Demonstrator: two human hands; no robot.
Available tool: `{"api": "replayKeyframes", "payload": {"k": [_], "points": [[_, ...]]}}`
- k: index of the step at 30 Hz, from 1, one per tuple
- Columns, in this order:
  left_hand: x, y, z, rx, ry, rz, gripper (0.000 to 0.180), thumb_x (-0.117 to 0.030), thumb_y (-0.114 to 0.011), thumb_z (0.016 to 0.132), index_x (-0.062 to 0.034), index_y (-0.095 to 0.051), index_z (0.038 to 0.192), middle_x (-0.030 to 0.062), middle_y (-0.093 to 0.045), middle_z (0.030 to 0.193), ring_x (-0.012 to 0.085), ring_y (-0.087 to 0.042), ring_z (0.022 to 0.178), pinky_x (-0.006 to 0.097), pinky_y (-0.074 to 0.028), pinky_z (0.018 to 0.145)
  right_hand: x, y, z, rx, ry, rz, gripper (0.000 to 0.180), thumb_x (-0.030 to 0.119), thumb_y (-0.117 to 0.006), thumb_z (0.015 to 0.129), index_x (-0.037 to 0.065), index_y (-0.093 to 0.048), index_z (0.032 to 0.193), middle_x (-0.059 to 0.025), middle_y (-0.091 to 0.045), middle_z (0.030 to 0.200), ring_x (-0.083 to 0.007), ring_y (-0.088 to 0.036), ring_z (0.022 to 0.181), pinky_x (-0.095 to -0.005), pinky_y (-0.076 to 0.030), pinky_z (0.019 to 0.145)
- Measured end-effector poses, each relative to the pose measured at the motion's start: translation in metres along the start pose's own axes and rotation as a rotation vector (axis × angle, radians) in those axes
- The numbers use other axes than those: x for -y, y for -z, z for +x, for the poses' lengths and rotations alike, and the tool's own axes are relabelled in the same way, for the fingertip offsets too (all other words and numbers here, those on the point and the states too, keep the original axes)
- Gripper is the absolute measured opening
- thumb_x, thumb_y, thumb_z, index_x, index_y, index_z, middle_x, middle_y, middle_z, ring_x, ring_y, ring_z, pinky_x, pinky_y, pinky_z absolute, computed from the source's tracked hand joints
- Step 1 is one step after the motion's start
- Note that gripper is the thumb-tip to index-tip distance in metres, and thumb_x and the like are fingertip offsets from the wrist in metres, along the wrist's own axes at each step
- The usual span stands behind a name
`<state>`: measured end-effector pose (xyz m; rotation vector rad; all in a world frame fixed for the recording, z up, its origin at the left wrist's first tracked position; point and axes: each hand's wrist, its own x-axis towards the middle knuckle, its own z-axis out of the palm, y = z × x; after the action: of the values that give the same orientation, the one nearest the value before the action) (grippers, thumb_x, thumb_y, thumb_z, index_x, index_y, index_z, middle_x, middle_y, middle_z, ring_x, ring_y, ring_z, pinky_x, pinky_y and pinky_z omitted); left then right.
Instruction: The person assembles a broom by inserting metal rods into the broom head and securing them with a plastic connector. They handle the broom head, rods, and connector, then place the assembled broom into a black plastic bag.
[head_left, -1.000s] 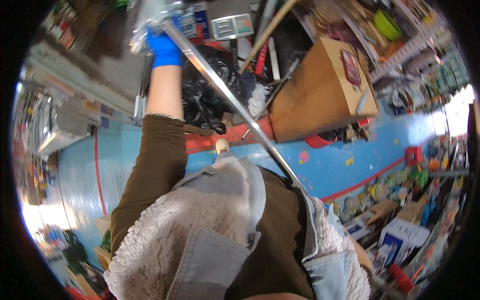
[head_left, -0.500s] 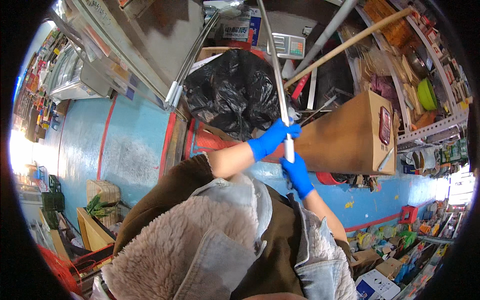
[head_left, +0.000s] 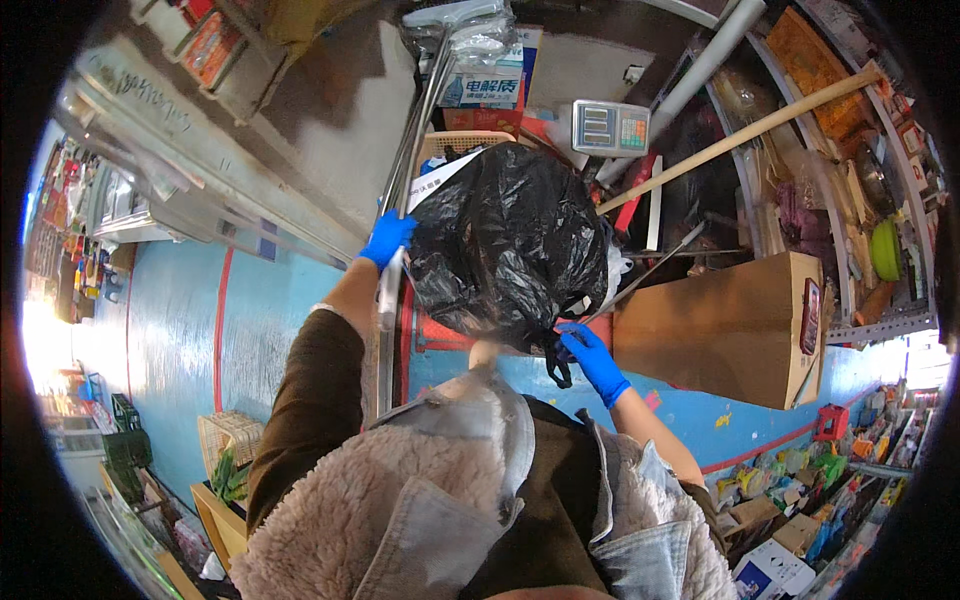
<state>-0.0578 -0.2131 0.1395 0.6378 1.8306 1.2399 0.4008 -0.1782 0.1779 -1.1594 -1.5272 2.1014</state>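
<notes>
My left hand (head_left: 388, 238), in a blue glove, is closed around thin metal poles with white ends (head_left: 391, 285). They lean upright at the left of a big black plastic bag (head_left: 505, 235). At the near right edge of that bag, my right hand (head_left: 597, 367), also gloved in blue, pinches its gathered end beside a dangling loop. The fingertips of the right hand are partly hidden by the black plastic. Grey clear-wrapped heads (head_left: 460, 25) top the poles.
A tan basket (head_left: 470, 140) and a digital scale (head_left: 610, 130) stand behind the bag. To the right are a large cardboard box (head_left: 715, 325), a slanting wooden pole (head_left: 735, 140) and crowded shelves. A glass-fronted panel (head_left: 215, 170) runs along the left.
Both hands have left the central metal pole, which now stands with the others at left. My left hand moved left onto the poles; my right hand reached the bag. The view shifted slightly.
</notes>
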Motion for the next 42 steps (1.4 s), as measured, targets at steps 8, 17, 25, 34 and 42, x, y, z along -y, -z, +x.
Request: {"api": "replayKeyframes", "payload": {"k": [8,17,25,34,42], "points": [[0.058,0.095,0.109,-0.129,-0.219,0.69,0.043,-0.042,-0.061,0.079,-0.0001,-0.06,0.085,0.0153,-0.062,0.076,0.0249,-0.06,0.069,0.038,-0.046,0.066,-0.036,0.018,-0.015,-0.134,-0.263,0.054,0.026,0.026,-0.054,0.09,0.009,-0.06,0.109,-0.002,-0.062,0.087,-0.0106,-0.057,0.072,-0.0239,-0.046,0.067],[0.063,0.121,0.121,0.075,-0.118,0.939,0.05,-0.045,-0.058,0.074,-0.0005,-0.06,0.098,0.0249,-0.059,0.103,0.0405,-0.055,0.098,0.043,-0.044,0.085,-0.041,0.021,-0.028,-0.337,-0.338,0.084,0.03,0.03,-0.055,0.089,0.01,-0.058,0.112,-0.0034,-0.061,0.088,-0.0117,-0.058,0.074,-0.0244,-0.045,0.067],[-0.04,-0.078,-0.015,0.188,-1.048,0.66,0.039,-0.024,-0.062,0.081,-0.004,-0.055,0.113,0.0194,-0.056,0.11,0.0363,-0.052,0.104,0.039,-0.041,0.092,-0.054,0.0,0.03,-0.461,-0.146,-0.024,0.035,0.02,-0.052,0.09,0.0,-0.052,0.118,-0.0091,-0.056,0.115,-0.0164,-0.05,0.106,-0.0294,-0.039,0.093],[-0.04,-0.165,-0.055,1.188,-1.008,1.421,0.043,-0.035,-0.056,0.079,-0.01,-0.056,0.113,0.0149,-0.053,0.121,0.0362,-0.052,0.105,0.054,-0.042,0.08,-0.015,-0.113,0.088,0.614,-0.146,-0.04,0.031,0.022,-0.05,0.09,0.006,-0.057,0.116,-0.0109,-0.059,0.112,-0.0173,-0.055,0.097,-0.0314,-0.044,0.088],[-0.086,-0.082,-0.002,0.526,-0.888,1.98,0.077,-0.023,-0.073,0.062,-0.014,-0.041,0.132,0.0133,-0.021,0.146,0.0367,-0.019,0.134,0.064,-0.021,0.097,-0.034,-0.021,0.186,-0.268,0.305,-0.362,0.068,0.016,-0.059,0.084,0.001,-0.023,0.139,-0.0228,-0.026,0.142,-0.0318,-0.025,0.132,-0.0394,-0.021,0.109]]}}
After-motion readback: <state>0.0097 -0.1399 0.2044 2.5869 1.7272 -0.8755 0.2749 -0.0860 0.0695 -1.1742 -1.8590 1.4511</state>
